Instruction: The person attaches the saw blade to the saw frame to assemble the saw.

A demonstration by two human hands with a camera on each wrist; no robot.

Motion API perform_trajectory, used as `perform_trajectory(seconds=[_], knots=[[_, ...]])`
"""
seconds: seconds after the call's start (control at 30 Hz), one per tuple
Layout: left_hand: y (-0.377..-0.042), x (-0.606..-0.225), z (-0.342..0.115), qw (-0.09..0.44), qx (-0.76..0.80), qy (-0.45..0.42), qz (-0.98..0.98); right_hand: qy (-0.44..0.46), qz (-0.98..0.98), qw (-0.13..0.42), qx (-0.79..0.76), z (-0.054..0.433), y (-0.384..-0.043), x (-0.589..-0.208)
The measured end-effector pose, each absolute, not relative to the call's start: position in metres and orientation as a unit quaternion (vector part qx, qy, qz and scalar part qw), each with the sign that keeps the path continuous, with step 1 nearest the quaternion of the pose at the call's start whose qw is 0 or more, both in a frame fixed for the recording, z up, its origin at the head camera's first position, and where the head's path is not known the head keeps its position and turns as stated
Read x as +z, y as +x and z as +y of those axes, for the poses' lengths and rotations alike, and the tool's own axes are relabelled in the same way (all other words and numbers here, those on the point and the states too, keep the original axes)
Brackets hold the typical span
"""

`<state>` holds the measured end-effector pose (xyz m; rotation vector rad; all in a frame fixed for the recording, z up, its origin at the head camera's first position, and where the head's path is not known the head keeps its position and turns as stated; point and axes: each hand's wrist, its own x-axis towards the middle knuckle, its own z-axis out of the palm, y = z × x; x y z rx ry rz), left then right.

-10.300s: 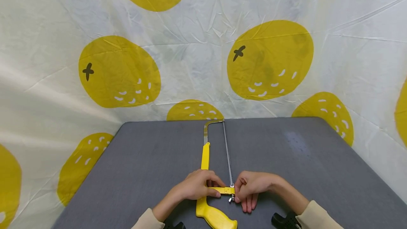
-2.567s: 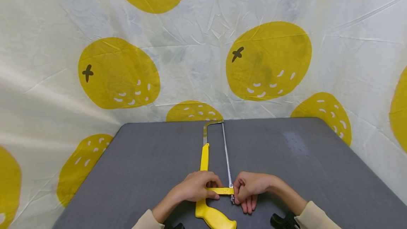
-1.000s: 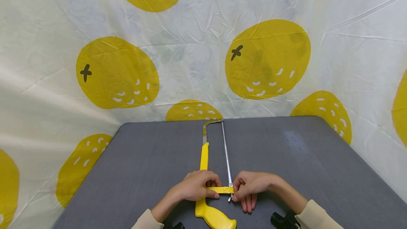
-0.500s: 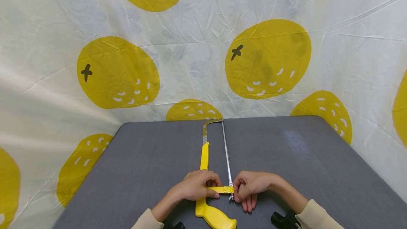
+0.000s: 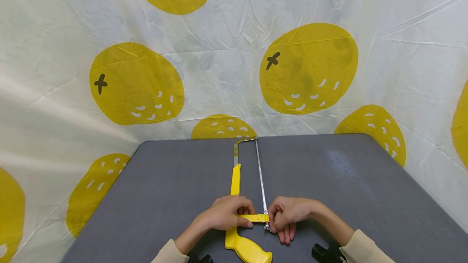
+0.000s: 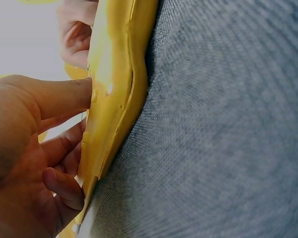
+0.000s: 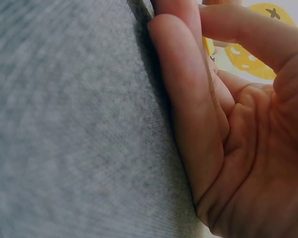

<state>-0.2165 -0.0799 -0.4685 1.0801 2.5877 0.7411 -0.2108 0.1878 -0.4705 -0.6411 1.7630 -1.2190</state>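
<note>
A yellow hacksaw (image 5: 235, 182) lies flat, its handle (image 5: 252, 251) toward me and its thin metal blade (image 5: 261, 173) on the right side. My left hand (image 5: 228, 213) grips the frame at the yellow crosspiece (image 5: 257, 218); in the left wrist view the thumb presses the yellow body (image 6: 111, 84). A small silver wing nut (image 5: 267, 227) sits below the crosspiece's right end. At it, my right hand (image 5: 289, 214) has thumb and forefinger bent together, the other fingers extended along the table. In the right wrist view those fingers hide the nut.
The grey table (image 5: 175, 173) reaches back to a pale curtain (image 5: 219, 76) printed with yellow fruits. The saw's far end comes up to the table's back edge. Black wrist devices (image 5: 327, 253) sit beneath both sleeves.
The wing nut has turned, its wings standing at different angles across the frames. My right thumb and forefinger have shifted slightly at it. The left hand and saw hold their place.
</note>
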Motion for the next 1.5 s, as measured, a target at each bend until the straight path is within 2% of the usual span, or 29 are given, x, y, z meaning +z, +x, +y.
perform_trajectory(seconds=[0.33,1.5], knots=[[-0.2156,-0.468,-0.0801,0.134,0.26,0.361,0.886,-0.254,0.711,0.434,-0.492,0.1862,-0.21,-0.472],[-0.215,-0.466,-0.0789,0.128,0.254,0.357,0.89,-0.258,0.713,0.43,-0.489,0.187,-0.211,-0.4723]])
